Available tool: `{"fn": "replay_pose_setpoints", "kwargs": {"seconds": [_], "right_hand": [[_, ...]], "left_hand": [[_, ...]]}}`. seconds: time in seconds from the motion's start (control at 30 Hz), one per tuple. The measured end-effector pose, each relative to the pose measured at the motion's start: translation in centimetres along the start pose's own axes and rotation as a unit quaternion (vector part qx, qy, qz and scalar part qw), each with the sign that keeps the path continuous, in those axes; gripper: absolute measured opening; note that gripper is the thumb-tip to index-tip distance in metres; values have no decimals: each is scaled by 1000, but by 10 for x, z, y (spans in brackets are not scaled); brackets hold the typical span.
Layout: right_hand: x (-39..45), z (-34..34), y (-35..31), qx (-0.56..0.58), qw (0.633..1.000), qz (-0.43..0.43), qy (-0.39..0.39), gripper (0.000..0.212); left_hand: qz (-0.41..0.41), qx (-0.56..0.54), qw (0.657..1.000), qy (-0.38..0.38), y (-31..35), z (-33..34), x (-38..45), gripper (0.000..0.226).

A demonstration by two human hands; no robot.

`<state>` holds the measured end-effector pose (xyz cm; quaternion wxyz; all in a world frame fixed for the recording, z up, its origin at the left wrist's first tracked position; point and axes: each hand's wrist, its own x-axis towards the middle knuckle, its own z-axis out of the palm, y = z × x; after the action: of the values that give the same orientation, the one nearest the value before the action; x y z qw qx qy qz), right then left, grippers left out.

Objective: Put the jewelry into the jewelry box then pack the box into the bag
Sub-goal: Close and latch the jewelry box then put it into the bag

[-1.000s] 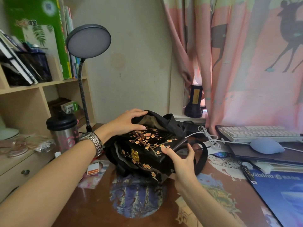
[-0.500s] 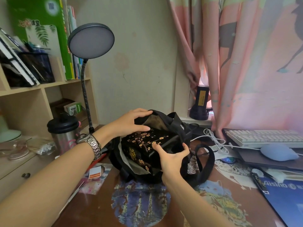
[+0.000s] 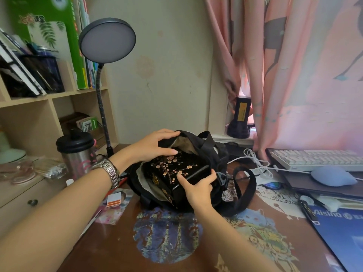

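A black lacquered jewelry box (image 3: 172,167) with gold and pink blossom patterns sits closed, partly sunk in the open mouth of a black fabric bag (image 3: 216,154) on the desk. My left hand (image 3: 155,146) grips the bag's far rim, its thumb resting on the box lid. My right hand (image 3: 198,189) holds the box's near right corner together with the bag's edge. The bag's strap (image 3: 247,191) loops out to the right. No jewelry is visible.
A steel tumbler with black lid (image 3: 77,154) and a gooseneck desk lamp (image 3: 107,42) stand at left by the shelf. White cables (image 3: 257,163), a keyboard (image 3: 318,160) and a blue mouse (image 3: 332,177) lie at right. Cards (image 3: 114,201) lie left of the bag.
The box has gone lower into the bag, with the bag's sides drawn up around it. Both hands stayed on box and bag.
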<state>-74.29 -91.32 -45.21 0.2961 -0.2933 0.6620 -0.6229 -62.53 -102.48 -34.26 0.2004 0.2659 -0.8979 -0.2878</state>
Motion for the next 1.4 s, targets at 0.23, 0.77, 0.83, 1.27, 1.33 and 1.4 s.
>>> {"fn": "replay_pose_setpoints", "kwargs": {"seconds": [0.23,0.77,0.83,1.27,1.33,1.4], "right_hand": [[-32,-9,23,-262,944,-191,-55,124],[18,-16,16,-313,919,-212,-113,82],[25,-20,14,-302,920,-231,-95,76],[11,-26,37,-554,678,-482,-44,51],[15,-29,40,-611,604,-504,-89,59],[22,-34,42,-641,573,-498,-111,67]], "left_hand": [[-6,-12,1000,-3,0,3,-3,58],[13,10,1000,-12,-10,-1,-8,55],[13,14,1000,-12,-14,-2,-8,55],[17,4,1000,-13,-13,0,-7,60],[18,13,1000,-13,-13,1,-8,60],[14,15,1000,-14,-12,1,-9,61]]}}
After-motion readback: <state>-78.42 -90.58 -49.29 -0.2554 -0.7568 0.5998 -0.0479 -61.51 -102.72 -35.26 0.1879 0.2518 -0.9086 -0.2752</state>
